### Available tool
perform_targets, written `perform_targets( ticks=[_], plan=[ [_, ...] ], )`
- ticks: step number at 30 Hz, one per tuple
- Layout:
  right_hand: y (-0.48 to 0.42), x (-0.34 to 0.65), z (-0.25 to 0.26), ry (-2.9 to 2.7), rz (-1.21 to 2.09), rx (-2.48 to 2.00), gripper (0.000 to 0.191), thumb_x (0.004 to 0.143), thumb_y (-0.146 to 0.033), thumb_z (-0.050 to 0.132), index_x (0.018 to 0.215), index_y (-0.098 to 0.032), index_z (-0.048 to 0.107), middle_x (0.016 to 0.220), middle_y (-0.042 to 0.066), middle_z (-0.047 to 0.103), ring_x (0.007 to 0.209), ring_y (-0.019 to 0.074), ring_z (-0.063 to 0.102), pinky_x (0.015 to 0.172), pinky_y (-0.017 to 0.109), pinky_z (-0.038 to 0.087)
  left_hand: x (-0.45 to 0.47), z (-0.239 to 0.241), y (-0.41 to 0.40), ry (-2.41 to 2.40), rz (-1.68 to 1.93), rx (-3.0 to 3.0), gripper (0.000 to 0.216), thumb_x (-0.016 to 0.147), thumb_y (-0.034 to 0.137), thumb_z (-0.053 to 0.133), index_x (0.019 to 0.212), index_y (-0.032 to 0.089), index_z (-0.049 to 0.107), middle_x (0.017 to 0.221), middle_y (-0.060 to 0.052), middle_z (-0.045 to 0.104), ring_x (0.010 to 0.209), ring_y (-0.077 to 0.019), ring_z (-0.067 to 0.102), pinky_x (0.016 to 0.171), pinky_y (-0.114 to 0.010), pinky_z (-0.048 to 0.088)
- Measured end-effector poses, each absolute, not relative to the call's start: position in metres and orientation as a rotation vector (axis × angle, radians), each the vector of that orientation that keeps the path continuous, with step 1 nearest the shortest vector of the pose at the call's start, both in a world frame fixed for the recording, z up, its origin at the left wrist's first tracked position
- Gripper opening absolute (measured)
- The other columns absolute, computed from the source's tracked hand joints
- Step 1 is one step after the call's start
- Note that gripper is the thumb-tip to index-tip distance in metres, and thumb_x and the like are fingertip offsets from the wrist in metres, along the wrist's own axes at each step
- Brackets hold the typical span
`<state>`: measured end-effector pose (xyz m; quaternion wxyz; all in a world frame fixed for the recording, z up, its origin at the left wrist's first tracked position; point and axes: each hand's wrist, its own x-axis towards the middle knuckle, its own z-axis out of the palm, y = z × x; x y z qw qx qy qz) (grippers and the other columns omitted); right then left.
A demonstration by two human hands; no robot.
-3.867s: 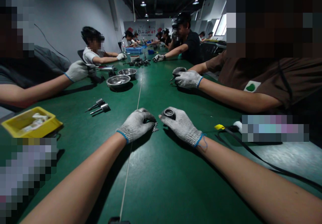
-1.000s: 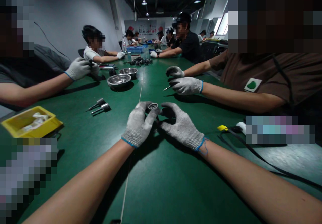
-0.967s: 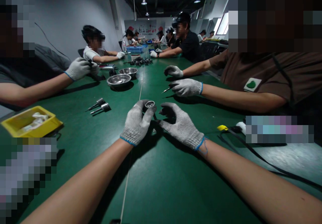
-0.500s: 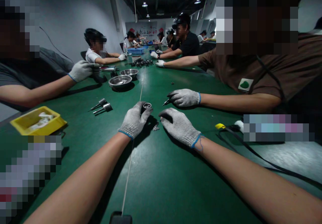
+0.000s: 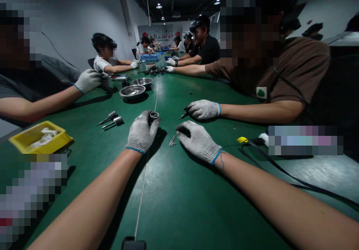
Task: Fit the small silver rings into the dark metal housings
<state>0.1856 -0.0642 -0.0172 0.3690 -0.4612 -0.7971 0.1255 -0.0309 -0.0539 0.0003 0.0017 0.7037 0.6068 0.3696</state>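
Note:
My left hand (image 5: 140, 133), in a white knit glove with grey fingers, is closed round a short cylindrical metal part (image 5: 154, 116). The part's round, ringed end faces up, with smaller shapes inside it. My right hand (image 5: 196, 139), gloved alike, rests low over the table to the right. Its thumb and forefinger curl together; whatever is between their tips is hidden. Several small metal rings (image 5: 172, 141) lie in a little cluster on the green table (image 5: 174, 197), just left of the right fingertips.
Close beyond my right hand, a co-worker's gloved hand (image 5: 204, 109) holds a thin pointed tool (image 5: 183, 115). Two shafted metal parts (image 5: 113, 122) and a yellow bin (image 5: 42, 145) lie left. Metal bowls (image 5: 132, 91) stand farther back. A black cable (image 5: 275, 160) crosses the right side.
My left hand has moved left with the metal part, away from the small rings and my right hand. My right hand has barely moved.

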Motion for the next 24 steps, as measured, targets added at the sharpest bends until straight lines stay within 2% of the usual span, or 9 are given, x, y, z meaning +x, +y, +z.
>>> perform_targets(
  ticks=[4,8,18,24],
  plan=[
    [-0.064,0.185,-0.016,-2.046,0.335,-1.200,0.012,0.092,-0.018,0.067,0.101,-0.017,0.076,0.103,0.010,0.077,0.096,0.0241,0.072,0.092,0.039,0.056,-0.044,0.012,-0.053,2.394,0.911,2.142,0.034,0.096,0.041,0.053,0.116,0.017,0.068,0.119,-0.020,0.070,0.116,-0.0399,0.063,0.098,-0.052,0.051],
    [-0.064,0.186,-0.017,-2.067,0.333,-1.189,0.012,0.092,-0.018,0.066,0.100,-0.017,0.075,0.102,0.011,0.077,0.095,0.0238,0.071,0.091,0.039,0.056,-0.058,0.019,-0.051,2.670,0.807,1.914,0.035,0.093,0.041,0.053,0.112,0.016,0.069,0.121,-0.025,0.066,0.121,-0.0479,0.055,0.094,-0.061,0.048],
    [-0.063,0.186,-0.021,-2.056,0.279,-1.195,0.012,0.093,-0.017,0.066,0.100,-0.016,0.076,0.100,0.010,0.077,0.094,0.0229,0.071,0.090,0.037,0.056,-0.067,0.017,-0.045,2.857,0.545,1.721,0.036,0.089,0.040,0.056,0.109,0.017,0.074,0.134,-0.023,0.060,0.119,-0.0435,0.056,0.095,-0.052,0.051],
    [-0.062,0.185,-0.021,-2.035,0.273,-1.193,0.010,0.092,-0.017,0.068,0.098,-0.017,0.076,0.099,0.009,0.077,0.093,0.0221,0.072,0.089,0.034,0.056,-0.067,0.018,-0.046,2.825,0.548,1.713,0.034,0.089,0.037,0.058,0.111,0.017,0.074,0.139,-0.022,0.058,0.124,-0.0436,0.053,0.099,-0.054,0.051]
  ],
)
